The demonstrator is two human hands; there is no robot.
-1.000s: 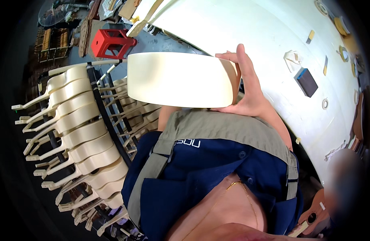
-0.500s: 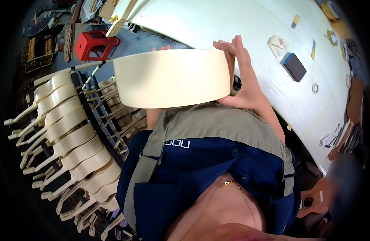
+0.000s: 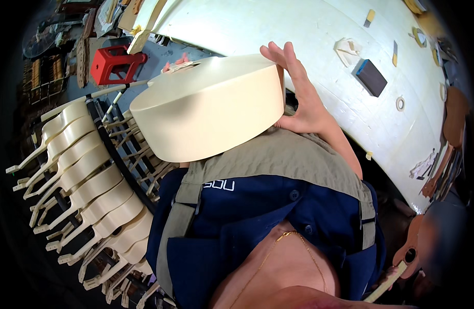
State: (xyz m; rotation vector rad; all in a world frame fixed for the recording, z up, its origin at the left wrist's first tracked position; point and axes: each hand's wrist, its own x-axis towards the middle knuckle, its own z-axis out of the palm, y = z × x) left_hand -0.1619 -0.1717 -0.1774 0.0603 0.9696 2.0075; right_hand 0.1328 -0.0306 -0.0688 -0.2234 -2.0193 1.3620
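A cream-coloured guitar body (image 3: 211,116) is held tilted in front of my chest, its smooth curved side facing me. Part of its flat face shows along the upper edge, with a bit of the sound hole near the far end. My right hand (image 3: 304,103) braces the right end, thumb low and fingers stretched up along the edge. Beyond the body, only fingertips of my left hand (image 3: 181,62) show near the sound hole; the rest of that hand is hidden behind the instrument.
Several cream guitars hang on a rack (image 3: 107,139) at the left. A red stool (image 3: 113,64) stands on the floor beyond it. On the white worktable (image 3: 298,26) lie a dark block (image 3: 371,78), a tape roll (image 3: 400,104) and a cloth (image 3: 347,50). A brown guitar body (image 3: 409,252) shows at lower right.
The guitar body has tipped and shifted left, its left end lowered toward me, so its face and sound hole come into sight. At lower right, the brown guitar body has turned.
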